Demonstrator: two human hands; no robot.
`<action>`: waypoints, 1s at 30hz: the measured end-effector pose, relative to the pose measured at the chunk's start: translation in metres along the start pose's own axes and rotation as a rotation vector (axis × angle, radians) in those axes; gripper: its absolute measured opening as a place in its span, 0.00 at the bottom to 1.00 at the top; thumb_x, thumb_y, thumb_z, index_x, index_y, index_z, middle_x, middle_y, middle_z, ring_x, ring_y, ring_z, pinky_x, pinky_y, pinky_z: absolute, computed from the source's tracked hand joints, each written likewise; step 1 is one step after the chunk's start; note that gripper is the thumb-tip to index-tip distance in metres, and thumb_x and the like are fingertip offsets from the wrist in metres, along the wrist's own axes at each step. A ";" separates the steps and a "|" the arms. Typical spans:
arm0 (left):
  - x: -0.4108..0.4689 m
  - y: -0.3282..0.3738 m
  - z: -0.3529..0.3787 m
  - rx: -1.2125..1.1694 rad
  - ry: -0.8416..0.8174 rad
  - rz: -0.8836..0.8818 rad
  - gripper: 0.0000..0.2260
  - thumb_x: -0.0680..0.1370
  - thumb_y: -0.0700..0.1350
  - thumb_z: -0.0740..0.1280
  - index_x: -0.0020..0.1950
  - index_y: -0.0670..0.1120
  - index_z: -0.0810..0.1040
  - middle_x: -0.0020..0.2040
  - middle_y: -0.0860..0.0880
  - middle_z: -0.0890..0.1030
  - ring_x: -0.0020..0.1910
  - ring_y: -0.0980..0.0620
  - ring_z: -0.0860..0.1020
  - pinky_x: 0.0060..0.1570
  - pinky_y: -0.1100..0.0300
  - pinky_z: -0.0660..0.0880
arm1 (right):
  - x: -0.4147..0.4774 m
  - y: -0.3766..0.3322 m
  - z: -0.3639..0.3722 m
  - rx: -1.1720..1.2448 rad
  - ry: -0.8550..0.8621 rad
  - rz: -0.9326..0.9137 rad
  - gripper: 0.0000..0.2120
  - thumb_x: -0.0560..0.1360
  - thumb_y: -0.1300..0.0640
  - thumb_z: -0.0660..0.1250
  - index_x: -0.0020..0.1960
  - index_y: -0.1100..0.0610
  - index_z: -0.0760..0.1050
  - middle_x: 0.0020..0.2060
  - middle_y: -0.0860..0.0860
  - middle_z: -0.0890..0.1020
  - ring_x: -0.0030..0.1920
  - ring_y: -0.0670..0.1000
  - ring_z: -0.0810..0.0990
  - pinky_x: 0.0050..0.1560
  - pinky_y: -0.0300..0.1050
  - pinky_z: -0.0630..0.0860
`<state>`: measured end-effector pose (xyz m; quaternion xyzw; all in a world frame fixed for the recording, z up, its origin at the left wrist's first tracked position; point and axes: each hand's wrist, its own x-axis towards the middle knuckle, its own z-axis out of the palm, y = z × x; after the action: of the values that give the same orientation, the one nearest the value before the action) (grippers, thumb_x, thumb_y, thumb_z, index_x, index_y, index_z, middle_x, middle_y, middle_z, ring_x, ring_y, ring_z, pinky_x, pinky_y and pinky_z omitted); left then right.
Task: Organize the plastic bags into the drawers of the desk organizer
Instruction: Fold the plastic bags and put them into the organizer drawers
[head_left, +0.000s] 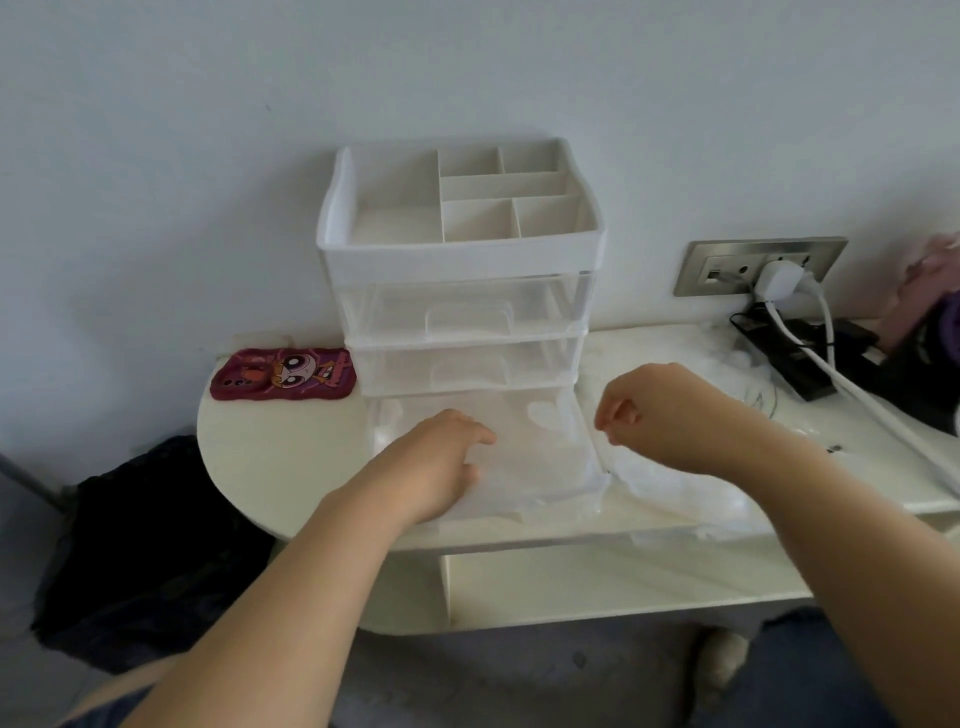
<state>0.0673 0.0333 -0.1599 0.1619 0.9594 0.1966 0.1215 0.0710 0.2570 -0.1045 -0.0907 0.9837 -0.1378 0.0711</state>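
step: filling the pulled-out bottom drawer (519, 508) of the desk organizer (462, 249) | my left hand (441, 457) presses flat on the plastic bags (535, 457) inside | my right hand (665, 410) is curled beside it, can't tell if it pinches a bag | next, I think: tuck edges in, push gently

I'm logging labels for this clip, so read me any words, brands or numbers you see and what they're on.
Nothing is readable.
Red cartoon phone case: pink lettering at its right end, too blurred to read.
Plastic bags: small dark marks, too blurred to read.
Desk organizer: no print visible.
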 end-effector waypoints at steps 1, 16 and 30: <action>0.000 0.002 0.001 -0.027 0.023 0.023 0.16 0.80 0.44 0.61 0.68 0.53 0.72 0.70 0.53 0.68 0.68 0.54 0.67 0.63 0.64 0.62 | -0.004 0.010 -0.003 -0.011 -0.031 0.045 0.09 0.74 0.61 0.62 0.43 0.53 0.81 0.38 0.44 0.80 0.41 0.46 0.79 0.46 0.42 0.77; 0.037 0.012 0.012 0.145 -0.254 -0.050 0.32 0.76 0.57 0.65 0.76 0.59 0.54 0.78 0.50 0.45 0.77 0.48 0.46 0.74 0.45 0.50 | -0.001 0.091 0.048 -0.168 -0.212 0.109 0.28 0.79 0.45 0.59 0.75 0.55 0.59 0.77 0.48 0.54 0.75 0.51 0.56 0.73 0.49 0.57; 0.031 0.006 0.015 0.038 -0.037 -0.063 0.27 0.75 0.57 0.67 0.73 0.58 0.64 0.77 0.51 0.54 0.75 0.51 0.56 0.72 0.55 0.56 | -0.005 0.085 0.055 -0.327 0.151 0.168 0.11 0.77 0.57 0.60 0.53 0.47 0.79 0.48 0.48 0.82 0.47 0.53 0.79 0.41 0.41 0.67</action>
<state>0.0450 0.0545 -0.1760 0.1372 0.9652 0.1712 0.1421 0.0712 0.3242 -0.1804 -0.0081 0.9997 0.0239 -0.0072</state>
